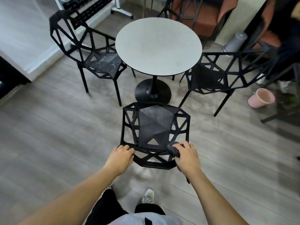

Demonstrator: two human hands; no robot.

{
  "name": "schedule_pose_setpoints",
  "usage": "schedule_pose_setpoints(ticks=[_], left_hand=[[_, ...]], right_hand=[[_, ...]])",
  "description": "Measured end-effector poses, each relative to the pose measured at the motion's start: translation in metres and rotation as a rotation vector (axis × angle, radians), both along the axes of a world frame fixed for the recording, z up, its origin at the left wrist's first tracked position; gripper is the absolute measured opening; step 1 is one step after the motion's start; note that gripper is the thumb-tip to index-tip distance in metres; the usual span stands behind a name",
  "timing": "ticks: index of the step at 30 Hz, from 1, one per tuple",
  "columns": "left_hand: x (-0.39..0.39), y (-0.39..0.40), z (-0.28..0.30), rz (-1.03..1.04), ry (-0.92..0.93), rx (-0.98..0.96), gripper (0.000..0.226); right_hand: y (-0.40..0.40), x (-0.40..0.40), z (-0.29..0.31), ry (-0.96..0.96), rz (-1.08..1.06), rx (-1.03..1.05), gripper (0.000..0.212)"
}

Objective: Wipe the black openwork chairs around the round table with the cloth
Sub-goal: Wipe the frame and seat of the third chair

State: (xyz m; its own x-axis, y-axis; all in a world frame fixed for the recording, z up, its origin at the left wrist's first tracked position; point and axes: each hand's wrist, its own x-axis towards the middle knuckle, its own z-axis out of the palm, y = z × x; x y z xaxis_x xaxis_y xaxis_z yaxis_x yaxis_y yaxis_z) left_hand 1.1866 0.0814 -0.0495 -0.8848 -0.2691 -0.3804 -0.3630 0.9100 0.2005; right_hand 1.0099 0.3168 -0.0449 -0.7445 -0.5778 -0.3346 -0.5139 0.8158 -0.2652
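Note:
Three black openwork chairs stand around a round grey table point(158, 46). The nearest chair point(154, 125) faces the table with its back towards me. My left hand point(121, 157) grips the left end of its backrest top. My right hand point(186, 155) holds a dark cloth point(174, 149) against the right end of the same backrest. A second chair point(87, 51) stands left of the table, a third chair point(224, 73) to its right.
A pink bucket point(261, 98) sits on the wood floor at the right, near another person's shoes point(283, 86). A white counter edge point(32, 51) runs along the left. A grey cylinder point(234, 41) and more furniture stand behind the table.

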Motion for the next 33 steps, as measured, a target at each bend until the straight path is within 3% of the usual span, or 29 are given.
schedule_pose_setpoints(ticks=[8,16,25,33], left_hand=[[0.008,-0.048,0.059,0.168,0.325,-0.120,0.027],[0.060,-0.158,0.083,0.342,0.515,-0.266,0.030],[0.112,-0.293,0.112,0.442,0.558,-0.284,0.035],[0.090,-0.400,0.134,0.521,0.554,-0.266,0.034]], right_hand=[[-0.099,0.007,0.024,0.043,0.085,-0.214,0.041],[-0.236,0.033,0.054,0.100,0.147,-0.452,0.044],[-0.396,0.069,0.086,0.129,0.196,-0.592,0.045],[-0.508,0.053,0.107,0.115,0.251,-0.640,0.044]])
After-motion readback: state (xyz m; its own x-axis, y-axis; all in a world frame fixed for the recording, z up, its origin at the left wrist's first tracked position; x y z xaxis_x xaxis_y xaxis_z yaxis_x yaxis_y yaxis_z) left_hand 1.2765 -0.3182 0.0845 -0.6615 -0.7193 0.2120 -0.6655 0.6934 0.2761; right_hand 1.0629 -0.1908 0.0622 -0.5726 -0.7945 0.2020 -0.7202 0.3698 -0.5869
